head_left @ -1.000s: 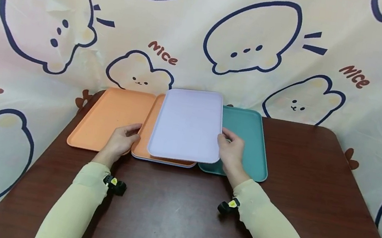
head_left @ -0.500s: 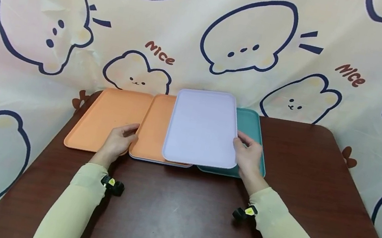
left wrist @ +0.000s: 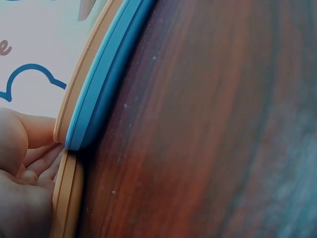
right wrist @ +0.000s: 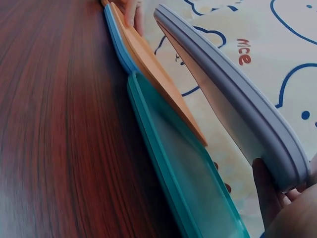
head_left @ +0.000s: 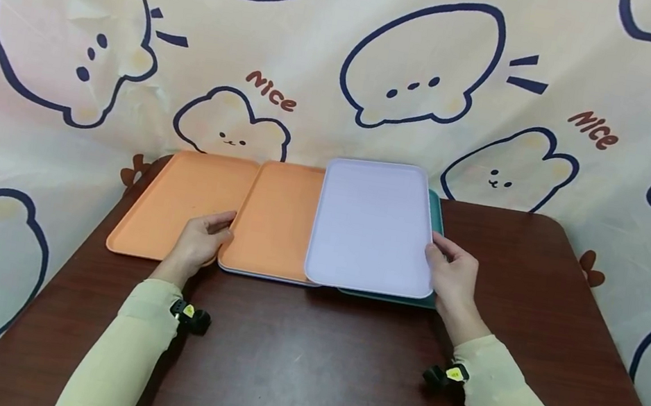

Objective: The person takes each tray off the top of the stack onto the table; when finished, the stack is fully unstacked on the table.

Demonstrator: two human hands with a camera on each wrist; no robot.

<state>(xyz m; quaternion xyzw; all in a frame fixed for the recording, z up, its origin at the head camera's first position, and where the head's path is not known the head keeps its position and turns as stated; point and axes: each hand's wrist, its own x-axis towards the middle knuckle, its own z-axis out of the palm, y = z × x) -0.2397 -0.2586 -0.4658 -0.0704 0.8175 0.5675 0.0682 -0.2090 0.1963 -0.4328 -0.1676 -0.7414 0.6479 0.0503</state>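
Observation:
My right hand point(head_left: 454, 278) grips the right edge of a pale lavender tray point(head_left: 375, 228), thumb on the near side. In the right wrist view this lavender tray point(right wrist: 237, 87) is raised above a teal tray point(right wrist: 185, 163) with a visible gap between them. From the head view it covers most of the teal tray point(head_left: 437, 223) and overlaps the right side of an orange tray point(head_left: 275, 223). My left hand point(head_left: 200, 240) holds that orange tray's left edge with thumb and fingers. Under the orange tray lies a blue tray point(left wrist: 101, 82), its rim showing in the left wrist view.
Another orange tray point(head_left: 173, 208) lies at the left, beneath my left hand. The trays stand in a row along the back of a dark brown wooden table point(head_left: 301, 368). A cartoon-printed cloth point(head_left: 397, 143) hangs right behind the table.
My right hand has carried the lavender tray rightward, from over the orange tray to over the teal one, uncovering more orange. My left hand stays at the orange tray's edge.

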